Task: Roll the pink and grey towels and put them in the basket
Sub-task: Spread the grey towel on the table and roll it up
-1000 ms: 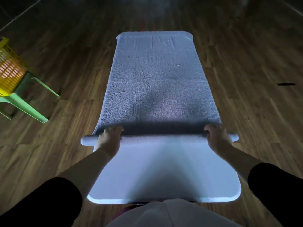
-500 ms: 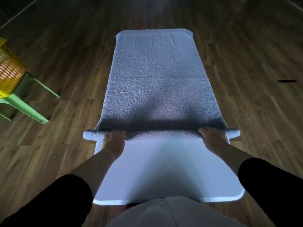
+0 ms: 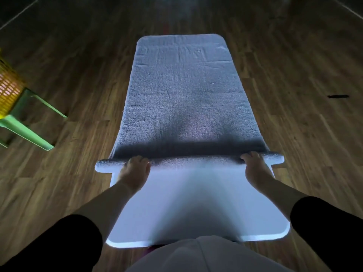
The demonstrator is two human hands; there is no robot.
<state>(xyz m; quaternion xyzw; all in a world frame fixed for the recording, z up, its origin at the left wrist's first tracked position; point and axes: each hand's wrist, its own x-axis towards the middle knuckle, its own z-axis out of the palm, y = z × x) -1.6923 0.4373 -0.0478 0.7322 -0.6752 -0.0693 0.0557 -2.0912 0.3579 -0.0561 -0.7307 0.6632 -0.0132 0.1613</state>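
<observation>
Part-rolled grey towel [image 3: 182,91] along white bench [image 3: 176,213], roll mid-bench, left hand [image 3: 134,171] and right hand [image 3: 255,167] on roll, fingers [image 3: 137,159] apparently curled over it.

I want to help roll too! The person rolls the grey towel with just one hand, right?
No, with two: the left hand and the right hand both hold the rolled end of the grey towel, as the head view shows.

Left hand [image 3: 135,170], right hand [image 3: 255,168]: fingers curled.

Yellow basket [image 3: 8,89] cut by left edge, green stool [image 3: 24,132] partly out of frame
</observation>
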